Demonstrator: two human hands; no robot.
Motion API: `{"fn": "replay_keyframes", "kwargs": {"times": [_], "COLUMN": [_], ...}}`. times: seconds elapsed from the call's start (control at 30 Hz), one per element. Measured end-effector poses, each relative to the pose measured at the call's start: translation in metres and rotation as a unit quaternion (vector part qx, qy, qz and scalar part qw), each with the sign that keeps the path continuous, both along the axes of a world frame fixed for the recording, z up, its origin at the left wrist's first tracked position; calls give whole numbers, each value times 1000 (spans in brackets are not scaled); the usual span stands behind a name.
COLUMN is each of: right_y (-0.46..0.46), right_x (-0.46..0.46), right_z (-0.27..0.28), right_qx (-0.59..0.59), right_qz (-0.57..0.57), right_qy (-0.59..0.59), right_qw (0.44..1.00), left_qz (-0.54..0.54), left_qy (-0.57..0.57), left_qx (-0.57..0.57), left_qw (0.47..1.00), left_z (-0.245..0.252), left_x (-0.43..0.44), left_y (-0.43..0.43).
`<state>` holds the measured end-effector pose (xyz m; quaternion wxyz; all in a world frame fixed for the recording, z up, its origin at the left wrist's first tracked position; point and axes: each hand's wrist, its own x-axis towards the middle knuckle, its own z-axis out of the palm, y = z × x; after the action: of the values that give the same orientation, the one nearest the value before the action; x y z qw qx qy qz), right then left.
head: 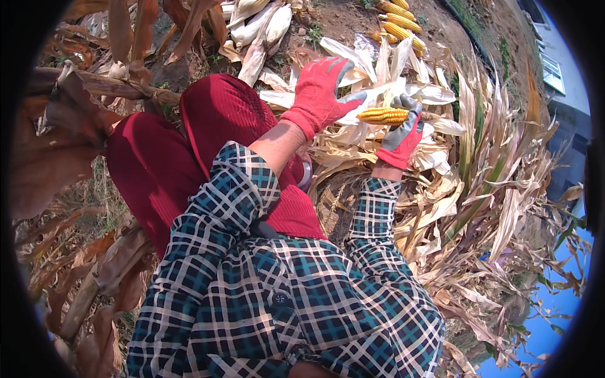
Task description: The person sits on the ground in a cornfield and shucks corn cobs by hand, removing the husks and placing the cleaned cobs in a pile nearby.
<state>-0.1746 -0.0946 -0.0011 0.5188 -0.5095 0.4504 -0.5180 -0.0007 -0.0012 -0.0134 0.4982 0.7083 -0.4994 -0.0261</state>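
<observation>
A yellow ear of corn [382, 115], bare of husk along its visible kernels, lies sideways in my right hand [401, 137]. That hand wears a red glove with grey-coated fingers, which wrap around the ear's right end. Just left of the ear's free tip is my left hand [322, 90], in a matching glove. Its thumb and fingers are spread, and I see nothing between them. Pale dry corn husks [352, 141] are heaped beneath and around both hands.
Several husked yellow ears [399, 30] lie on the soil at the top right. Ears in pale husks [276, 26] lie at the top, left of them. A dry cornstalk [108, 86] stretches toward my knees [222, 113]. Dry leaves [491, 189] pile up at right, and a dark hose [465, 28] runs beyond.
</observation>
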Motion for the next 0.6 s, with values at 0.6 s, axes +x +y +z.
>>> {"fn": "replay_keyframes", "kwargs": {"times": [0.6], "right_y": [38], "right_x": [45], "right_z": [-18], "right_qx": [260], "right_qz": [48], "right_qy": [-178], "right_qw": [948], "left_qz": [-266], "left_qy": [-70], "left_qx": [346], "left_qw": [897], "left_z": [-4], "left_x": [-35], "left_y": [15]}}
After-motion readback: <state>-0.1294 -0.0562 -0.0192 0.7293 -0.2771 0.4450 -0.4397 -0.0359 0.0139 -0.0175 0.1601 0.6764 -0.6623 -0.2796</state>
